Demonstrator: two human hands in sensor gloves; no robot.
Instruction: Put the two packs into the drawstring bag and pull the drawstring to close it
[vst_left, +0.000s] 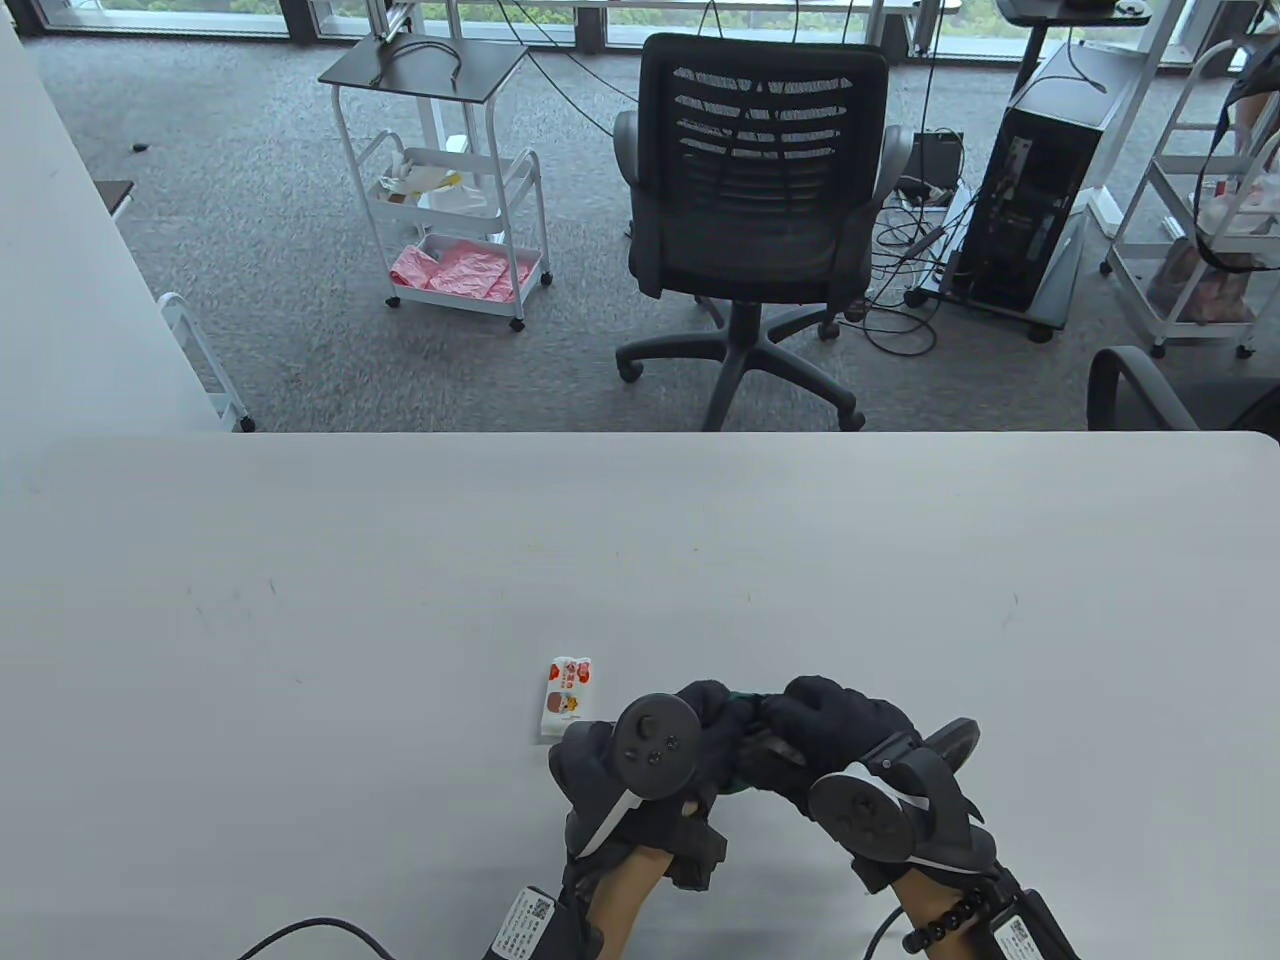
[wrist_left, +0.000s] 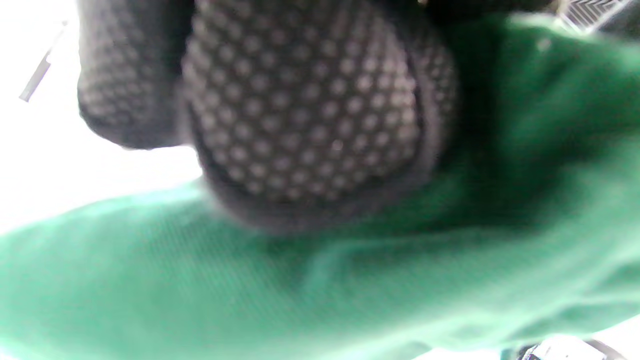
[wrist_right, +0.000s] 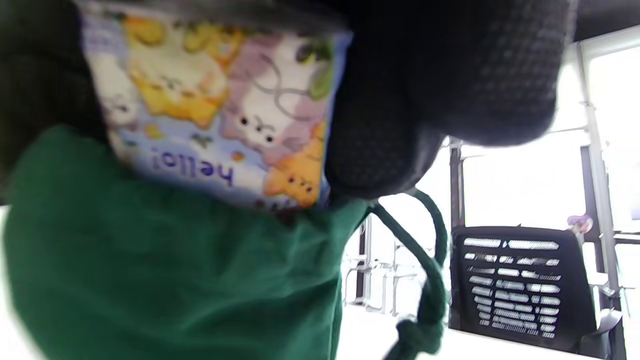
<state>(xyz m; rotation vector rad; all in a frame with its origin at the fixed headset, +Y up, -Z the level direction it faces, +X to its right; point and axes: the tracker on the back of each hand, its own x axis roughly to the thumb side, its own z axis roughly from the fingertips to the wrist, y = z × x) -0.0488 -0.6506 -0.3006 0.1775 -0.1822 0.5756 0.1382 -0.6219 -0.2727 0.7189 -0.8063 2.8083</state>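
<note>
Both gloved hands meet near the table's front edge over a green drawstring bag (vst_left: 738, 708), which they almost hide. My left hand (vst_left: 690, 725) grips the bag's cloth (wrist_left: 320, 295); a dotted fingertip (wrist_left: 310, 110) presses on it. My right hand (vst_left: 810, 715) holds a cartoon-printed pack (wrist_right: 220, 105) reading "hello", partly sunk into the mouth of the bag (wrist_right: 165, 270). The knotted green drawstring (wrist_right: 425, 300) dangles beside it. A second pack (vst_left: 566, 695), white with red and orange print, lies flat on the table just left of my left hand.
The grey table (vst_left: 400, 600) stretches wide on all sides. Beyond its far edge stand a black office chair (vst_left: 760, 200), a white cart (vst_left: 450, 200) and a computer tower (vst_left: 1040, 190).
</note>
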